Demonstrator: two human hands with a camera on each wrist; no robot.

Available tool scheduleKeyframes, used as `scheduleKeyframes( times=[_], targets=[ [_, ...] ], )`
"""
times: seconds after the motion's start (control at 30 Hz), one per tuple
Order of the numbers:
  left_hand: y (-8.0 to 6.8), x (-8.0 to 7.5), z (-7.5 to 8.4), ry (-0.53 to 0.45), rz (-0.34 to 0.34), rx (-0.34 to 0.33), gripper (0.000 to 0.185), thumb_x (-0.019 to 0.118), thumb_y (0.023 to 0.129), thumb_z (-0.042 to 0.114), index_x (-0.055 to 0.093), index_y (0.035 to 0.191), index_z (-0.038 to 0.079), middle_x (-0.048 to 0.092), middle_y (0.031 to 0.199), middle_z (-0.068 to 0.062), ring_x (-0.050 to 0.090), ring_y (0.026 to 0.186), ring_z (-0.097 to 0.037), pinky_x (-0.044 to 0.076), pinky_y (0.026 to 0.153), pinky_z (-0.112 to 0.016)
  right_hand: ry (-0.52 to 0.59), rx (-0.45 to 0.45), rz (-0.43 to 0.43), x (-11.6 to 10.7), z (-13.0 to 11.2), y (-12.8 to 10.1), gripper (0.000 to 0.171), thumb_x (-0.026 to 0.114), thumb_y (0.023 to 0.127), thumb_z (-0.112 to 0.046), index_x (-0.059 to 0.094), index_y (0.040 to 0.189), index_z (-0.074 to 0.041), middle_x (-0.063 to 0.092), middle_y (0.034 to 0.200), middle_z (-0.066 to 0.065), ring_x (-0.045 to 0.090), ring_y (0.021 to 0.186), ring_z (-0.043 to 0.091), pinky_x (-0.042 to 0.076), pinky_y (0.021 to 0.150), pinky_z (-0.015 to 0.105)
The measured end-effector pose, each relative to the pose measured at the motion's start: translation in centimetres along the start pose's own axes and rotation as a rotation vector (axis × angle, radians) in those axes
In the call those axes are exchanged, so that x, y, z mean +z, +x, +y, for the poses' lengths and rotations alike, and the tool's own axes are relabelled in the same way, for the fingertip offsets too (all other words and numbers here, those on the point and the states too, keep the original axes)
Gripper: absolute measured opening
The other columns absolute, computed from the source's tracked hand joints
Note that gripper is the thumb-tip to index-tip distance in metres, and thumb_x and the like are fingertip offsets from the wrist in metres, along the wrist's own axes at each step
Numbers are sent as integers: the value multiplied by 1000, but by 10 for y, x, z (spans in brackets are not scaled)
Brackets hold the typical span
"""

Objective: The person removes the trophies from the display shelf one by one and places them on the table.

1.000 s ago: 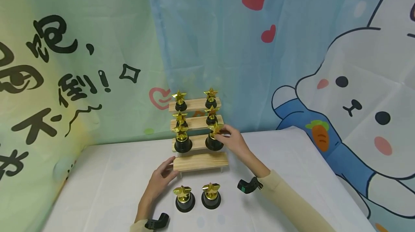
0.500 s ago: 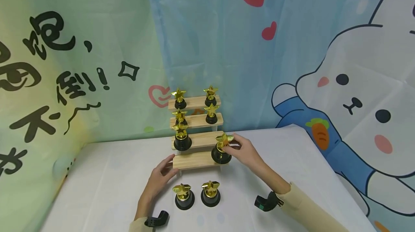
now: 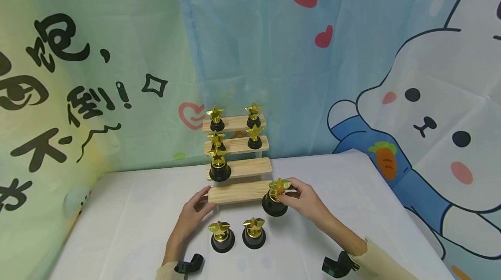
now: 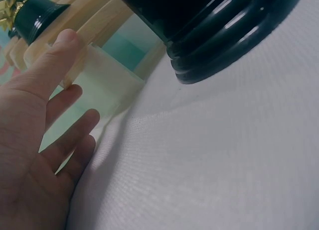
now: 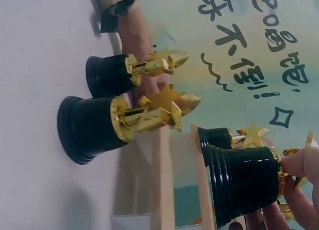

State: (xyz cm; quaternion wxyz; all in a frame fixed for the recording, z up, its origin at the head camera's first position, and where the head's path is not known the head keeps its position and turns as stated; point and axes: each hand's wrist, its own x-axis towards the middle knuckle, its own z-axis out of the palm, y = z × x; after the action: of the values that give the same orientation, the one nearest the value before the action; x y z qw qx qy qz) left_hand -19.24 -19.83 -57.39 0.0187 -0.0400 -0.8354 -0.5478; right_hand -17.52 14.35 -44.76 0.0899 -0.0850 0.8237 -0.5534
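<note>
Gold-and-black trophy [image 3: 274,207], pinched by the right hand [image 3: 304,201], hangs at the right corner of the lowest step [image 3: 238,192], whose left edge the left hand [image 3: 193,212], fingers loose, presumably steadies.

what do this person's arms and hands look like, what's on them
The left hand and right hand are ungloved. The left sleeve and right sleeve are pale yellow-beige. Black, angular devices sit at the left wrist and right wrist.
</note>
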Motion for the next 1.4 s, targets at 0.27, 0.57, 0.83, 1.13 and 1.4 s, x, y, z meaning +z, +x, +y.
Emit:
scheduleKeyframes(
  times=[0.27, 0.57, 0.83, 1.13, 1.4],
  targets=[
    [0, 0, -1, -6, -9, -9, 65, 74, 84, 37, 50, 142, 19, 54, 143, -2, 61, 121, -22, 51, 101, -35, -8, 23, -9, 4, 11, -10, 35, 70, 88, -16, 61, 120, -7, 61, 123, 15, 62, 112, 31, 58, 87, 31],
    [5, 1, 0, -7, -1, 20, 65, 74, 85, 35, 50, 142, 17, 55, 142, -3, 61, 120, -24, 52, 99, -34, 9, 27, -7, 3, 29, -14, 35, 69, 88, -15, 60, 120, -2, 61, 122, 19, 65, 109, 31, 58, 85, 30],
    [1, 1, -2, 9, 11, 6, 62, 75, 84, 35, 52, 140, 21, 57, 140, -2, 63, 117, -22, 52, 97, -29, 9, 86, -9, 9, 45, -18, 37, 70, 87, -14, 59, 121, -1, 62, 120, 17, 65, 107, 28, 59, 83, 28],
    [0, 1, -4, 28, 24, 39, 64, 75, 84, 35, 51, 140, 16, 56, 141, -3, 63, 118, -23, 53, 97, -29, -1, 50, -18, 13, 52, -19, 36, 70, 86, -10, 59, 118, 3, 64, 116, 18, 64, 106, 30, 57, 81, 23],
    [1, 2, -8, 15, 24, 45, 64, 75, 83, 34, 52, 140, 18, 56, 141, -2, 62, 119, -22, 52, 98, -30, 2, 65, -25, 17, 58, -20, 36, 70, 86, -9, 59, 118, 4, 64, 115, 18, 65, 105, 29, 58, 81, 24]
  ],
)
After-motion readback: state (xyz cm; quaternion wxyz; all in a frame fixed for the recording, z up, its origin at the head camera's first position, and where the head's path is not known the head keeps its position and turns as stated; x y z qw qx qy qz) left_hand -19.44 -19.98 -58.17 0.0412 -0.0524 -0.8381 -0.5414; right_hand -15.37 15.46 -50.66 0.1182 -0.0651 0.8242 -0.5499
